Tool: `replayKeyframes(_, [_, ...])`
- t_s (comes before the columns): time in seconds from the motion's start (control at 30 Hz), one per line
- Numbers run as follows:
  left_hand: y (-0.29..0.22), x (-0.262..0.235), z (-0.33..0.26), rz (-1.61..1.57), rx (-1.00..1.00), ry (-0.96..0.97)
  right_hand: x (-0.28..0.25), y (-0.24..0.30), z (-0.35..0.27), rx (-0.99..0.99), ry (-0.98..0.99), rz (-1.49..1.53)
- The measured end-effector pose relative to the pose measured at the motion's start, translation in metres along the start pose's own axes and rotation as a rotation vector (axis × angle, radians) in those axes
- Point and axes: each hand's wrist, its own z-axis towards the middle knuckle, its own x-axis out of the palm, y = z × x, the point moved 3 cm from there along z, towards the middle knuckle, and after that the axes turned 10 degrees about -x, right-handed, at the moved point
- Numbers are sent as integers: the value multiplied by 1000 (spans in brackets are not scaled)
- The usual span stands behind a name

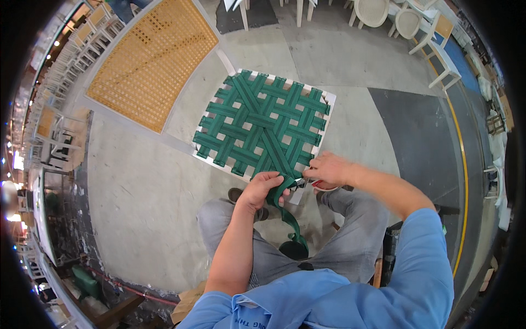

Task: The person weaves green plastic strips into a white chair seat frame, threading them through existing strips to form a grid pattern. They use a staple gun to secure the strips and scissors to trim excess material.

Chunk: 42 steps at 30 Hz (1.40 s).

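A white square frame (pixel 327 98) woven with green webbing (pixel 263 123) leans on the concrete floor in front of my knees. My left hand (pixel 262 190) is closed on a loose green strap (pixel 287 216) that runs from the frame's near edge down to a dark roll (pixel 294 249) between my legs. My right hand (pixel 327 169) is at the frame's near corner, gripping a small tool with red handles (pixel 318 185) whose tip meets the strap next to my left hand.
A large panel of tan cane mesh in a pale frame (pixel 150 60) lies on the floor at the far left. White chairs (pixel 408 22) stand at the back right. A yellow floor line (pixel 463 159) curves along the right.
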Motion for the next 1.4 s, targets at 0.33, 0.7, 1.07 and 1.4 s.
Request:
replayKeyframes(0.33, [29,22,-23,298,-93,165,-10,88,-126,589,-755,267])
replayKeyframes(0.7, [127,46,16,1675,37,-384,168,405,-398,2215,-1250,306])
replayKeyframes(1.07, [108,56,-18,1606,61,-624,173,438,-429,2623,-630,355])
replayKeyframes(1.4, [119,6,25,-556,58,-923,75,78,-361,1250,-1356,130])
